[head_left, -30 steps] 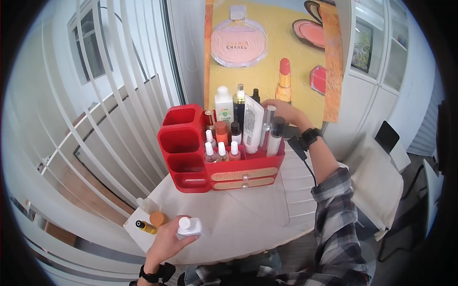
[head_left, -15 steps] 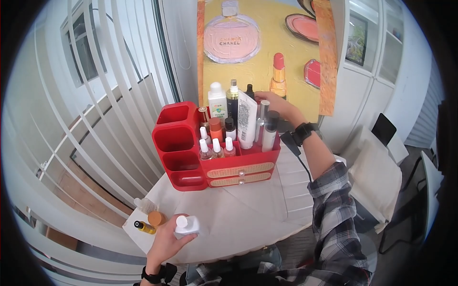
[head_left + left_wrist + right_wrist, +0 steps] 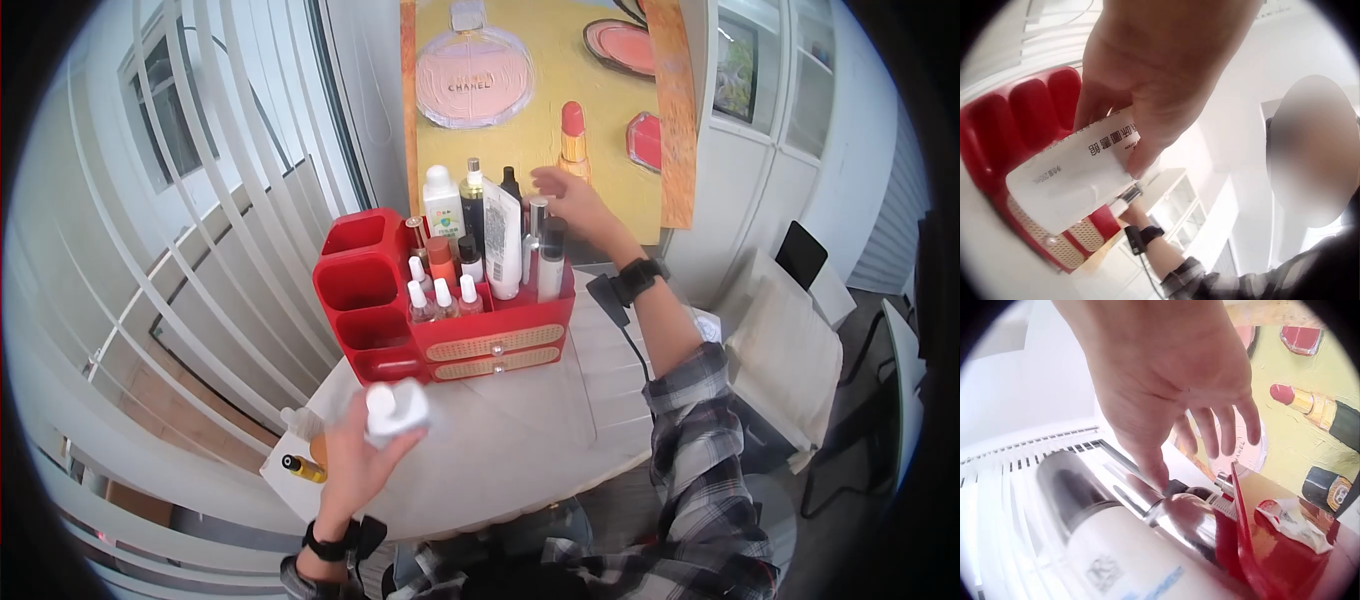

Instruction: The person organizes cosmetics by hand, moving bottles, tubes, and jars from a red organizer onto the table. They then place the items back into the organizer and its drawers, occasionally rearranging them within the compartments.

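Observation:
My left hand grips a white bottle with a white cap, raised in front of the red organizer. In the left wrist view, thumb and fingers wrap the bottle's cap end, and dark print shows on its side. At the organizer's back right corner, my right hand hovers with loosely spread fingers and holds nothing. Nearest to it stand a slim black-topped bottle and a silver-capped clear bottle. A white tube and several nail polish bottles fill the compartments in front.
On the table's left corner lie a yellow bottle with a black cap and a clear bottle. Behind the organizer leans a painting. White blinds line the left side; a cloth-covered box stands at right.
My left hand has lifted the white bottle up toward the organizer. The right hand has drawn back from the black-topped bottle, its fingers loosening. The head view has shifted slightly.

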### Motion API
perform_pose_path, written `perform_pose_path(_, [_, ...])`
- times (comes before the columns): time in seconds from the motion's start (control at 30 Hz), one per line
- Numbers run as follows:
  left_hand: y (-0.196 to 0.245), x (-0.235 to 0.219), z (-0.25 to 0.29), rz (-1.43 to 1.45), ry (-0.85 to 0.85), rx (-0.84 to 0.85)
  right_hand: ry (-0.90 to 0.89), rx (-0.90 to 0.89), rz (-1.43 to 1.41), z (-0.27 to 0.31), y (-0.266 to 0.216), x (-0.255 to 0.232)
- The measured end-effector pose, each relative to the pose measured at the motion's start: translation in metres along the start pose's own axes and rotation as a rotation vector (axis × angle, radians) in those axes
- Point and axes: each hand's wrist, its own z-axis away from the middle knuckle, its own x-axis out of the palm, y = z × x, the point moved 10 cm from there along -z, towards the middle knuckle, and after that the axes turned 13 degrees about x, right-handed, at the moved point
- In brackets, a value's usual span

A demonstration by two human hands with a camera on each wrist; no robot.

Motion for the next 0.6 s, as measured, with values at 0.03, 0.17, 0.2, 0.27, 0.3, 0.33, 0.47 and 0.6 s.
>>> perform_pose_path(0.03, [0.012,-0.004,-0.017,0.052,0.061,0.057,-0.002,0.005,0.004,0.006,0.004,-0.004])
perform_pose_path(0.17, [0.047,-0.003,-0.085,0.199,0.179,0.216,0.282,-0.053,-0.192,0.085,-0.005,-0.046])
perform_pose_path(0.2, [0.058,0.0,-0.102,0.183,0.184,0.285,0.254,-0.028,-0.203,0.117,-0.012,-0.042])
perform_pose_path(0.27, [0.071,0.013,-0.134,0.184,0.144,0.358,0.155,0.025,-0.245,0.181,-0.018,-0.025])
perform_pose_path(0.3, [0.073,0.023,-0.147,0.2,0.098,0.363,0.084,0.055,-0.278,0.21,-0.016,-0.012])
perform_pose_path(0.33, [0.072,0.033,-0.157,0.263,0.091,0.371,0.023,0.11,-0.243,0.239,-0.015,0.002])
perform_pose_path(0.47, [0.062,0.065,-0.182,0.227,0.059,0.371,-0.155,0.189,-0.155,0.319,0.013,0.055])
perform_pose_path(0.6, [0.054,0.076,-0.189,0.178,0.05,0.343,-0.275,0.291,-0.237,0.349,0.049,0.096])
